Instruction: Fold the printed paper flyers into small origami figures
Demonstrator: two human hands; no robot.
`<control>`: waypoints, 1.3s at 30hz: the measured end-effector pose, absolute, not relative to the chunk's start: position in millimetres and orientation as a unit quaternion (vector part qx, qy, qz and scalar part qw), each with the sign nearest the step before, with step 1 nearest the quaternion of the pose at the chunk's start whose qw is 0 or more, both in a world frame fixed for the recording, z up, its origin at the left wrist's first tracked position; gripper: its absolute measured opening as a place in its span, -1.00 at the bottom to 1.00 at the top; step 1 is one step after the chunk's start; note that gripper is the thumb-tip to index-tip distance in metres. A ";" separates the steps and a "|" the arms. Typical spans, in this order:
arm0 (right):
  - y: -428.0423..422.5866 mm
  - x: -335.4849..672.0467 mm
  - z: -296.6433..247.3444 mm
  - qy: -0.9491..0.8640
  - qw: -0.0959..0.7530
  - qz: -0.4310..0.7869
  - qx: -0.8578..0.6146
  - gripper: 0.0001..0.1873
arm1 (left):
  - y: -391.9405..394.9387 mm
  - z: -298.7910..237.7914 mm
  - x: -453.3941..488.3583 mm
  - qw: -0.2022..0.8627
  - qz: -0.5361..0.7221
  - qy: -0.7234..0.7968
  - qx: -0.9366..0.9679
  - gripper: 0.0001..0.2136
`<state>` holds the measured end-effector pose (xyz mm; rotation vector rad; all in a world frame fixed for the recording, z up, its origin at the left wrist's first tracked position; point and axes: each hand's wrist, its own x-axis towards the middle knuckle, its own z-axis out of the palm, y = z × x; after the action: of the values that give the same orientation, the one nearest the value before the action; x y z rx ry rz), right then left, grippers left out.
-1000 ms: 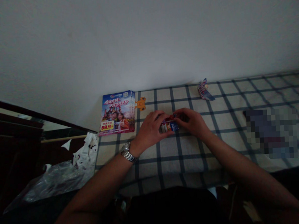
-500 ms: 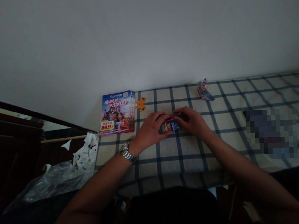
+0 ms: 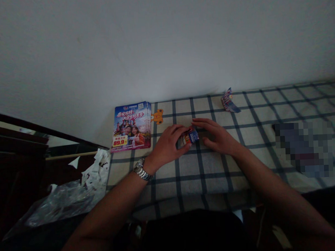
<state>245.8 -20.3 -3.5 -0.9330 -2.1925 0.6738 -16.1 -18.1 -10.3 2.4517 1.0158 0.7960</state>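
My left hand [image 3: 168, 145], with a metal wristwatch [image 3: 141, 170] on its wrist, holds a small folded printed leaflet [image 3: 189, 136] in red, white and blue against the checked cloth [image 3: 203, 172]. My right hand [image 3: 215, 136] lies flat with its fingers spread, just to the right of the leaflet. It holds nothing. Its fingertips reach close to the leaflet's upper right corner.
A stack of glossy brochures [image 3: 131, 127] lies at the cloth's left end, with an orange cut-out [image 3: 157, 116] beside it. A folded leaflet [image 3: 229, 101] stands by the wall. A blurred patch [image 3: 303, 149] hides something at right. A plastic bag [image 3: 65, 200] and crumpled paper [image 3: 95, 169] lie at left.
My right hand has let go of the leaflet and moved right, its fingers opening flat. The leaflet now shows more of its blue end, tilted in my left hand.
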 end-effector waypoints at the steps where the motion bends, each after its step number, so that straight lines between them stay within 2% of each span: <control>1: -19.9 246.7 -3.6 -0.844 0.321 0.250 -0.350 -0.26 | -17.9 -10.4 -16.1 0.185 0.284 0.360 0.869 -0.54; 8: -12.8 246.5 -17.2 -0.844 0.318 0.219 -0.373 -0.30 | -16.5 -12.0 -17.0 0.185 0.290 0.353 0.870 -0.57; 18: -17.1 241.3 -11.2 -0.818 0.329 0.234 -0.410 -0.55 | -19.1 -7.5 -16.4 0.213 0.290 0.355 0.863 -0.61; 31: -21.5 240.9 -4.3 -0.744 0.362 0.362 -0.429 -0.70 | -22.3 0.8 -16.1 0.248 0.352 0.344 0.834 -0.77; 39: -21.4 239.4 -6.6 -0.703 0.358 0.431 -0.438 -0.70 | -24.6 -2.0 -16.6 0.264 0.361 0.359 0.819 -0.69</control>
<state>239.4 -21.4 -6.6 -1.1314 -1.8135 1.1114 -16.6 -24.6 -2.0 2.2139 0.9695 0.9767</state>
